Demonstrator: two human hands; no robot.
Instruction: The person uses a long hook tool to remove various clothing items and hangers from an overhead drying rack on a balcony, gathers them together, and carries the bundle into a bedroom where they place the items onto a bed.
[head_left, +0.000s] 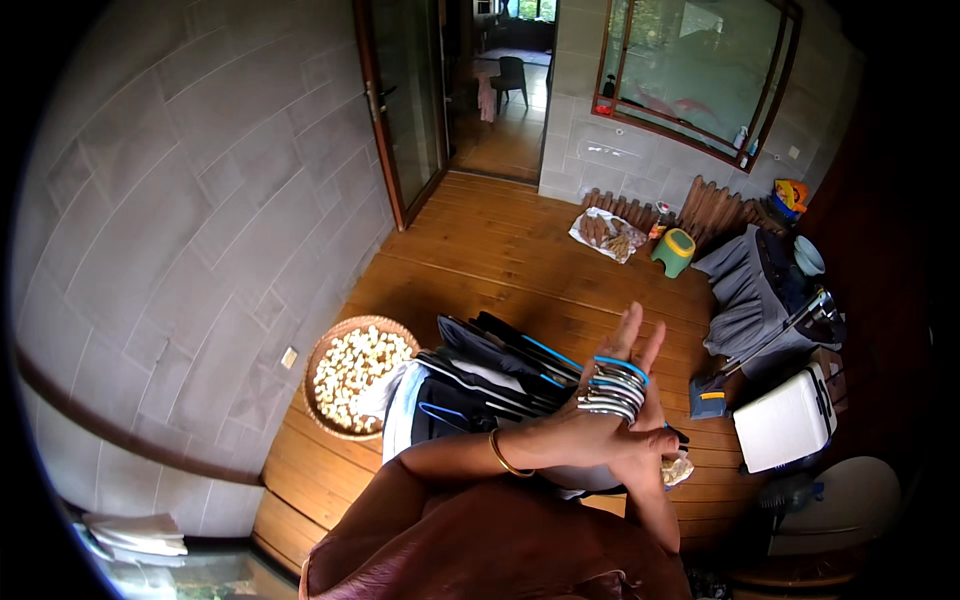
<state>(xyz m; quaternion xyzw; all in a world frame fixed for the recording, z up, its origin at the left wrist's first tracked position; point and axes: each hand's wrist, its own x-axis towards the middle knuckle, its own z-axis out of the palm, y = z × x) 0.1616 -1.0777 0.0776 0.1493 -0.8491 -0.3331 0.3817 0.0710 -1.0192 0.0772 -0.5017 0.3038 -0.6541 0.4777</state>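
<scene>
My left hand (589, 439), with a gold bangle at the wrist, reaches across the middle of the view. A stack of metal and blue hanger hooks (615, 386) lies around raised fingers there. My right hand (643, 454) comes up from below and overlaps the left one; which raised fingers belong to which hand is partly unclear. Dark and white clothes (487, 375) on hangers spread to the left below the hooks, with a blue hanger (442, 412) among them. My left forearm hides part of the clothes.
A round woven basket (311, 375) of pale pieces stands on the plank floor by the tiled wall. At the right are a green stool (673, 255), a white box (780, 424), grey cloth (731, 300) and a mop-like tool (709, 397). Farther off are brown roots on a sheet (628, 255) and a door (409, 112).
</scene>
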